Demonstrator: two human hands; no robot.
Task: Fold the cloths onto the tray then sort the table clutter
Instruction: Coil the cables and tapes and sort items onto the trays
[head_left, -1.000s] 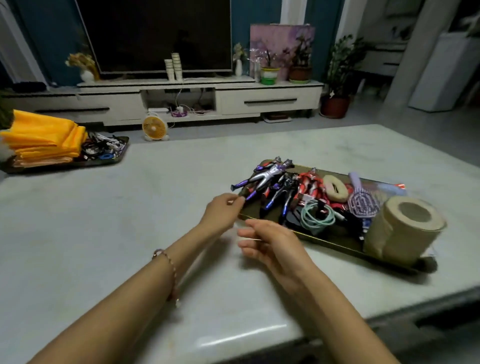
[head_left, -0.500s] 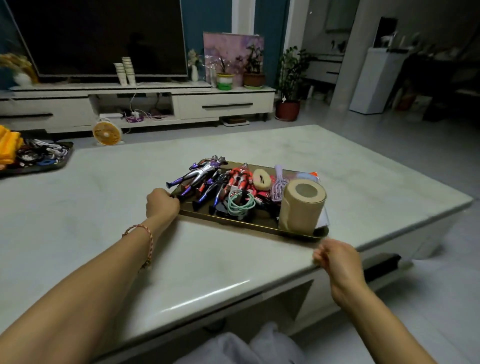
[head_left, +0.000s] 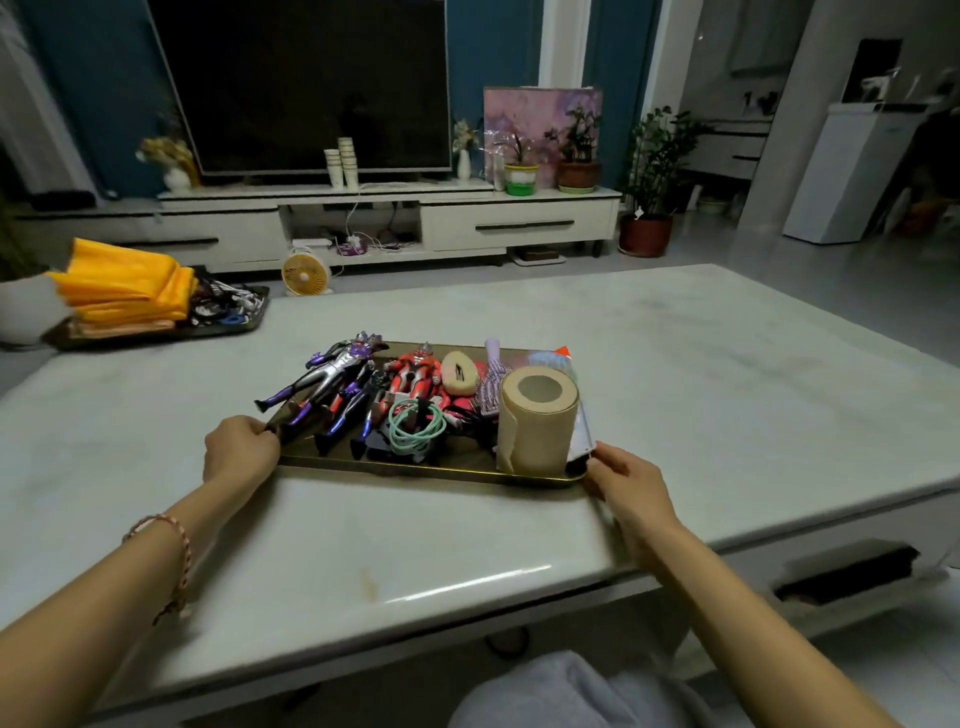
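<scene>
I judge the step in hand to be the closing part of the sort: the near tray (head_left: 426, 470) sits loaded on the table in front of me, with both hands on it. My left hand (head_left: 240, 451) has its fingers curled round the tray's near left corner. My right hand (head_left: 631, 480) pinches the near right corner, so both grips are closed on the rim. The load, largest first, is an upright paper roll (head_left: 537, 415) at the right end, a row of toy figures (head_left: 332, 371) lying flat across the left and centre, and a coiled green cable (head_left: 415, 423) near the front. The yellow cloths (head_left: 124, 288) lie folded in a stack on the far tray (head_left: 171, 332) at the table's far left, so I take folding as done. The next move, in my judgement, calls for an even two-handed slide or lift. The roll stands tall and could tip, so keep the tray level. The table (head_left: 675, 374) is pale, glossy stone. Behind it are a dark television (head_left: 301, 83), a long white cabinet (head_left: 519, 223), a potted plant (head_left: 649, 182) on the floor at the right, and a small yellow fan (head_left: 305, 273), also on the floor.
</scene>
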